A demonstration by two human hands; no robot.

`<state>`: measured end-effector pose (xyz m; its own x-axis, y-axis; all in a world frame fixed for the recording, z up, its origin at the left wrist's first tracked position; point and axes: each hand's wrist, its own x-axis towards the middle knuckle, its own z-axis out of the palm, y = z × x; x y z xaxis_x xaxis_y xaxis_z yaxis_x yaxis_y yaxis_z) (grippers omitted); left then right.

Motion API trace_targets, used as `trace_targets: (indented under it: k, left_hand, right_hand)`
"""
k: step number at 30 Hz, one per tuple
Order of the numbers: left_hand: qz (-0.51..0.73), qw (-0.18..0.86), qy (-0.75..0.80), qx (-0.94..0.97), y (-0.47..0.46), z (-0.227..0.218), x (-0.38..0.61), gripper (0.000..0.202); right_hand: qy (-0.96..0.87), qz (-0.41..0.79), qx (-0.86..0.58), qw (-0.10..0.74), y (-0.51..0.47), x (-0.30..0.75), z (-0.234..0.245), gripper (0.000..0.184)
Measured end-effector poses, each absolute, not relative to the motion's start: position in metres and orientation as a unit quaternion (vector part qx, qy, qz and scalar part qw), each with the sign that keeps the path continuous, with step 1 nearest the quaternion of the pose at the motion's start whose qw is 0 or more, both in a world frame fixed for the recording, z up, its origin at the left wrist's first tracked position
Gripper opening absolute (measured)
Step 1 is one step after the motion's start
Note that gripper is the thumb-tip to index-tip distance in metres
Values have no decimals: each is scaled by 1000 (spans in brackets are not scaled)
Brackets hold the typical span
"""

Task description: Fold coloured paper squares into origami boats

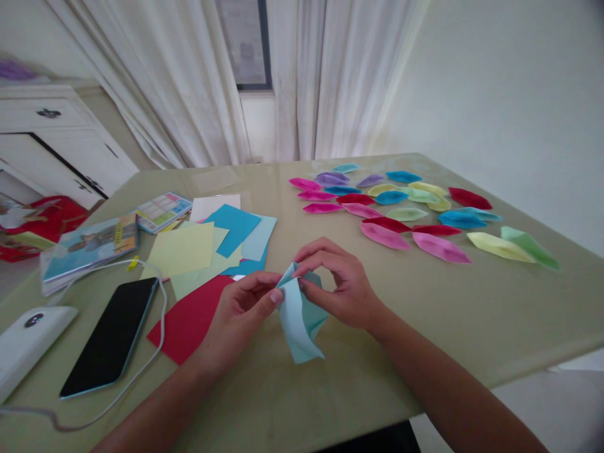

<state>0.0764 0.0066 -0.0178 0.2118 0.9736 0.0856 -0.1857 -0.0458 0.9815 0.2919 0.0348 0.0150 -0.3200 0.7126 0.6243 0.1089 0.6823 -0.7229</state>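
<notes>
Both hands hold a partly folded light blue paper (298,318) just above the table (472,314), near its front edge. My left hand (240,314) pinches the paper's upper left edge between thumb and fingers. My right hand (337,283) is closed on its upper right part, fingers curled over the fold. The paper's lower end hangs down toward the table.
Several folded paper boats (391,211) in pink, red, blue, yellow, green and purple lie at the far right. Loose coloured sheets (212,248) lie at centre left, beside a black phone (111,336) with a white cable (141,371), a white device (28,343) and booklets (89,248).
</notes>
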Motion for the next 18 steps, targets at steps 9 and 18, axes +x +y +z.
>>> trace_targets:
  k: [9, 18]
  left_hand:
    - [491, 591, 370, 522, 7, -10, 78, 12]
    - [476, 607, 355, 527, 8, -14, 73, 20]
  right_hand:
    - [-721, 345, -293, 525, 34, 283, 5, 2]
    - [-747, 372, -240, 496, 34, 285, 11, 10]
